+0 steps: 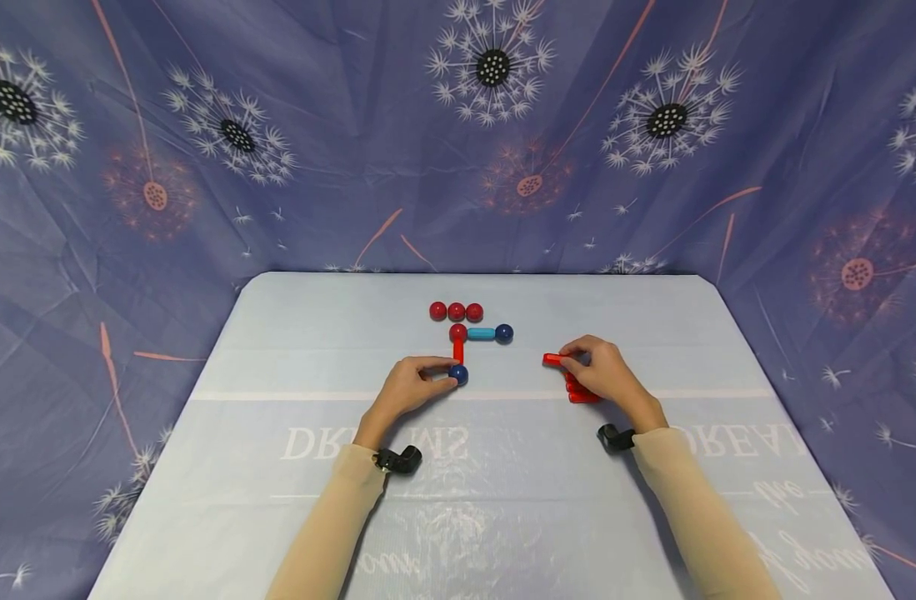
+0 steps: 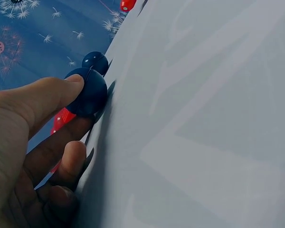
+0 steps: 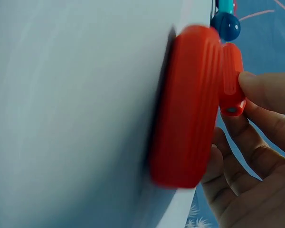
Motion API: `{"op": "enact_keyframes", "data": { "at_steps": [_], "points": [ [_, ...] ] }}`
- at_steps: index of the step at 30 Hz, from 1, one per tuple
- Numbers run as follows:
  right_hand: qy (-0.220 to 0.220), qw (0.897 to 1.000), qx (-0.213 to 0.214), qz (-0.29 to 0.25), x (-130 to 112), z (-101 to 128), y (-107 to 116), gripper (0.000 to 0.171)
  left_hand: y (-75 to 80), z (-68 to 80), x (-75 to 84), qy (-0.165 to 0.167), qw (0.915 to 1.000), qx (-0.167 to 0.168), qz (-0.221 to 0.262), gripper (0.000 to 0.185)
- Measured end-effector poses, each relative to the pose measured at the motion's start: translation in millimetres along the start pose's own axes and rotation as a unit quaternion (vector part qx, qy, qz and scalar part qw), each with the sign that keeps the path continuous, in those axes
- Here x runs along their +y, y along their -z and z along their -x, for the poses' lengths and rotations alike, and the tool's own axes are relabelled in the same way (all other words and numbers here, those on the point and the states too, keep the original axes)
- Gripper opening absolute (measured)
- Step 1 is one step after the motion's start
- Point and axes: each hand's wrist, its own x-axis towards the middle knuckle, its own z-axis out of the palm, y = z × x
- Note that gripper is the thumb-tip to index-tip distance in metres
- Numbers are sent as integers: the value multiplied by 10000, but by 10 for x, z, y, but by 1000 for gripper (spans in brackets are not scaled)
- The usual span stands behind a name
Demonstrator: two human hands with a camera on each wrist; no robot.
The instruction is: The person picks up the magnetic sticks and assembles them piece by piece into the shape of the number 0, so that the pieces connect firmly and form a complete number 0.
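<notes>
Left hand (image 1: pixel 407 387) pinches a dark blue glossy ball (image 1: pixel 458 374) between thumb and finger, at the lower end of a short red plastic rod (image 1: pixel 458 351) on the pale blue desk (image 1: pixel 292 350). Right hand (image 1: pixel 603 373) holds a narrow grip on one red ribbed stick (image 1: pixel 557 359) above its pile. Risk: a nudge could roll the three loose red balls (image 1: pixel 456 312) or skew the joined frame.

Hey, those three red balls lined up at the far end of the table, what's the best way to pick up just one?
Take an end ball of the three red balls, say the right one. Pinch its round sides from above, front and back. The row looks packed tight, so only an end ball has a free side. The table beside it is bare, which should leave room for fingers.
</notes>
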Motion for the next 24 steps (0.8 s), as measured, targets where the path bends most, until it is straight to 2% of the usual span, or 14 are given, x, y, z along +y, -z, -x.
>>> {"op": "enact_keyframes", "data": {
  "at_steps": [11, 18, 24],
  "points": [
    [255, 9997, 47, -37, -179, -12, -168, 16, -7, 5, 7, 93, 9999, -33, 72, 35],
    [417, 9985, 276, -231, -310, 39, -286, 13, -7, 4, -5, 36, 9999, -51, 90, 35],
    [513, 9977, 269, -364, -454, 73, -402, 12, 2, -2, -5, -36, 10000, -36, -8, 36]
  ]
}}
